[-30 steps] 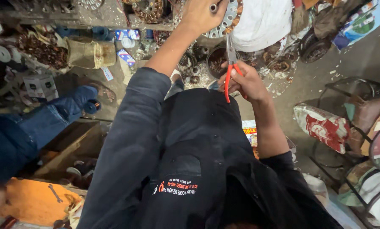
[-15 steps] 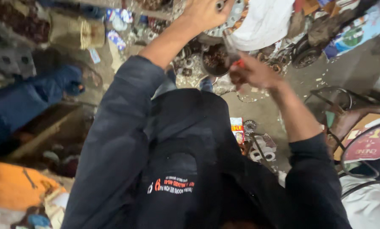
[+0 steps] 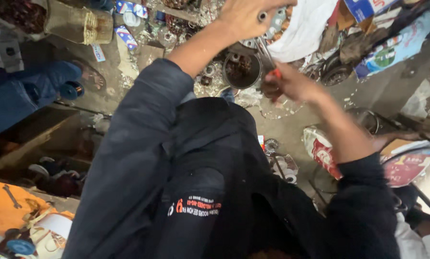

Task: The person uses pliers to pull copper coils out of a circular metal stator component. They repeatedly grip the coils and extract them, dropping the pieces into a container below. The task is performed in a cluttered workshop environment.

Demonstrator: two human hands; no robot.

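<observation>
Overhead, left hand (image 3: 246, 17) steadies; right hand (image 3: 289, 84) grips pliers (image 3: 267, 57).

Against a second ago: right hand (image 3: 291, 86) now lower and farther right of the metal bowl (image 3: 242, 71), blurred, fist closed on the pliers (image 3: 268, 61); red handles, earlier hanging in full below the fist, now down to a small red tip at the knuckles. Left hand (image 3: 248, 17) higher above the bowl, cut by the top edge, fingers curled over a small round metal part (image 3: 262, 16). Bowl itself nearer the hands than before. Blue-trousered leg (image 3: 28, 91) shifted farther left of the bowl.
</observation>
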